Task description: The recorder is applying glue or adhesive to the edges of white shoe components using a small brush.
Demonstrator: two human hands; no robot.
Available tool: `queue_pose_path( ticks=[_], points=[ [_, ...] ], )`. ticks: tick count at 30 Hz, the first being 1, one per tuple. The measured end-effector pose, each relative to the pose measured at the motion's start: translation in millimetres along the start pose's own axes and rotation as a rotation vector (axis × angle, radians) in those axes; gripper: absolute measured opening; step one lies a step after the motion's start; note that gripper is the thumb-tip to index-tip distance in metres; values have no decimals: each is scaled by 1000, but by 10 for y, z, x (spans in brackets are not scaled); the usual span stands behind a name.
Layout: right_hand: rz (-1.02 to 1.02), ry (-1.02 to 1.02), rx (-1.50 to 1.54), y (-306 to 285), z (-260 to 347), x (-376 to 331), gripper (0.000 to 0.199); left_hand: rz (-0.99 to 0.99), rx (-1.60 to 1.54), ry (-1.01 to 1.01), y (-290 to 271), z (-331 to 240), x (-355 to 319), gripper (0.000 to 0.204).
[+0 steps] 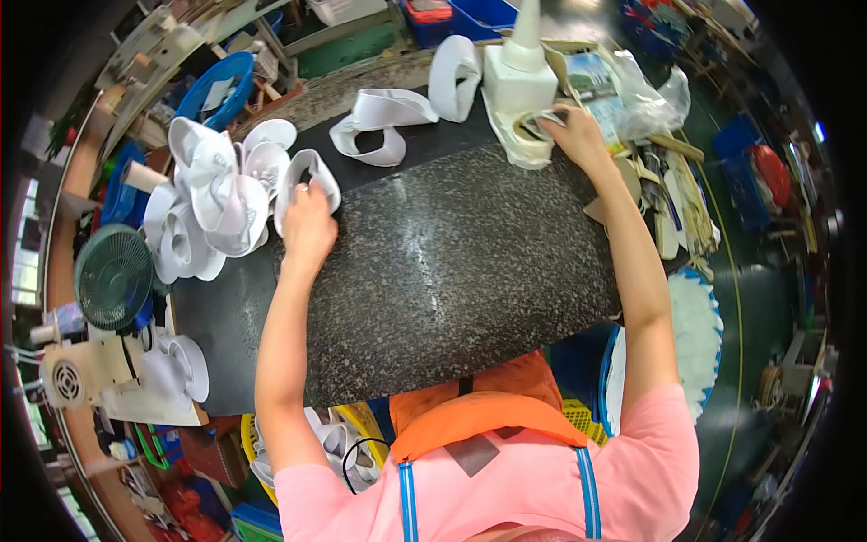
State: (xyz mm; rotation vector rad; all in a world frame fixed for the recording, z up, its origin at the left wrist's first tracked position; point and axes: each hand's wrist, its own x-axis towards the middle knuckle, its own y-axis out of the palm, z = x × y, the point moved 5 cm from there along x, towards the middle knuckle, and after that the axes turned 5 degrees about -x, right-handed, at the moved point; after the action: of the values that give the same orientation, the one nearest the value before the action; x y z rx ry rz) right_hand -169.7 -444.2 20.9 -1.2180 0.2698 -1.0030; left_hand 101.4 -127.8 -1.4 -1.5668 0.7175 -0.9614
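My left hand (309,221) is closed on the near edge of a white, looped shoe upper (325,176) at the far left of the dark speckled work slab (452,262). Beside it is a heap of similar white uppers (230,203), some nested in one another. At the far right of the slab, my right hand (578,135) pinches a small brush-like tool (540,118) over the round mouth of a glue pot (528,149). The tool's tip is hard to make out. Behind the pot stands a white bottle (521,77) with a cone-shaped nozzle.
Two more white uppers (384,108) (454,79) rest along the far edge. Right of the pot lie a clear plastic bag (650,95) and several hand tools (668,194). A green fan (114,275) stands at the left. Below the slab, a yellow basket (361,420) holds white pieces.
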Motion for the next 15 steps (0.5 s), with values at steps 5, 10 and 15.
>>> queue_pose_path(
  ticks=[5,10,15],
  points=[
    [-130,-165,-45,-6,116,-94,30,-284,-77,6,-370,-125,-422,19],
    [-31,-162,-207,-102,291,-380,27,-285,-291,384,-226,-790,-904,23],
    [206,234,625,-262,703,-750,23,-282,-428,381,-35,-864,-1266,24]
  ],
)
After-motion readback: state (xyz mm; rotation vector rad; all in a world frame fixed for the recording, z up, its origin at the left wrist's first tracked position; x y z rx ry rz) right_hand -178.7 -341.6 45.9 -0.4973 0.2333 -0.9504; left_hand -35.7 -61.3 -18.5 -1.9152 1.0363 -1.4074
